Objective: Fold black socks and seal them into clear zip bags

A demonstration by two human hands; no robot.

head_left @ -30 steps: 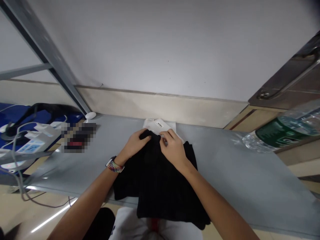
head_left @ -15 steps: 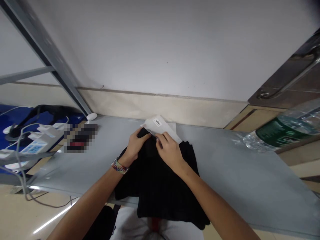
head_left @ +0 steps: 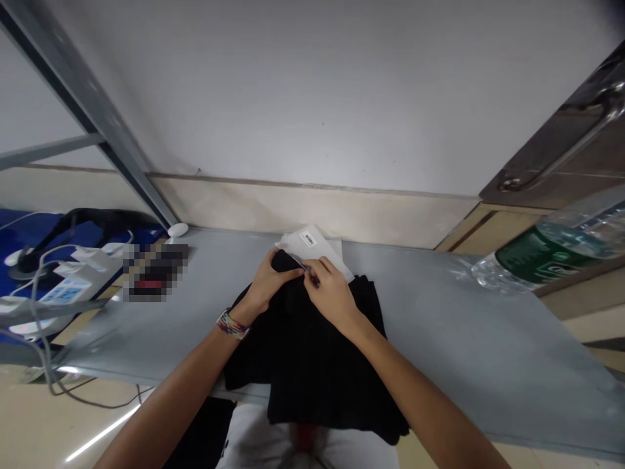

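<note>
Main risk as I read it from my end: the black cloth (head_left: 317,365) could pull out of my grip, since its near part drapes past the close edge of the tabletop (head_left: 454,339) and its weight may drag on the small bit I have pinched. The thin piece (head_left: 306,267) between my hands could slip too, because only fingertips seem to have it; too small to tell what it is. The white packet (head_left: 319,251) might get nudged or crumpled if my knuckles push away from me, as it sits right against the far edge of the cloth. Hands: left hand (head_left: 266,283) is narrow, thumb and fingers closed on the cloth's far left corner; right hand (head_left: 334,296) is narrow as well, fingers bunched on the thin piece at the cloth's top, exact contact partly hidden. Cloth lies under and between both hands, spreading toward me from them. Packet is just beyond the fingertips, label (head_left: 308,239) up. Bottle (head_left: 541,260) is well off to the right of the right hand.
</note>
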